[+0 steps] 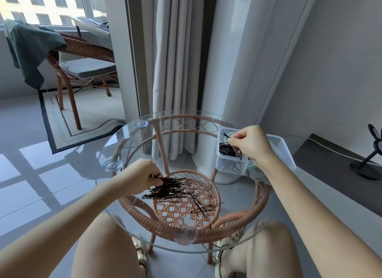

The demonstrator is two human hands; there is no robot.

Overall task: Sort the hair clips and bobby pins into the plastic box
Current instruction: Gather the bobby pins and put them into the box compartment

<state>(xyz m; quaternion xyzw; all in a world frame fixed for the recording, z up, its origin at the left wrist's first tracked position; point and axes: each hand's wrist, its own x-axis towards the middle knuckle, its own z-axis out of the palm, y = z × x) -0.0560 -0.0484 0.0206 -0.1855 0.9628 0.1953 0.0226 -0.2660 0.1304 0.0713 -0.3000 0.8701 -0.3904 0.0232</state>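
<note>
A heap of black bobby pins (169, 189) lies on the round glass table top (115, 145), with a smaller scatter of bobby pins (203, 208) to its right. My left hand (142, 176) pinches a bunch of pins at the heap's left end. A clear plastic box (231, 166) stands at the table's far right, and one compartment holds black pins (228, 150). My right hand (251, 143) hovers over that compartment, fingers closed on a few pins that hang down into it. Pale green clips show below my right wrist, mostly hidden.
The glass top rests on a pink wicker frame (144, 217) with a woven lower shelf. My knees sit under the near edge. A curtain (175, 70) hangs behind the table. A wicker chair (82, 56) stands far left. A black stand (370, 161) sits on a low ledge at right.
</note>
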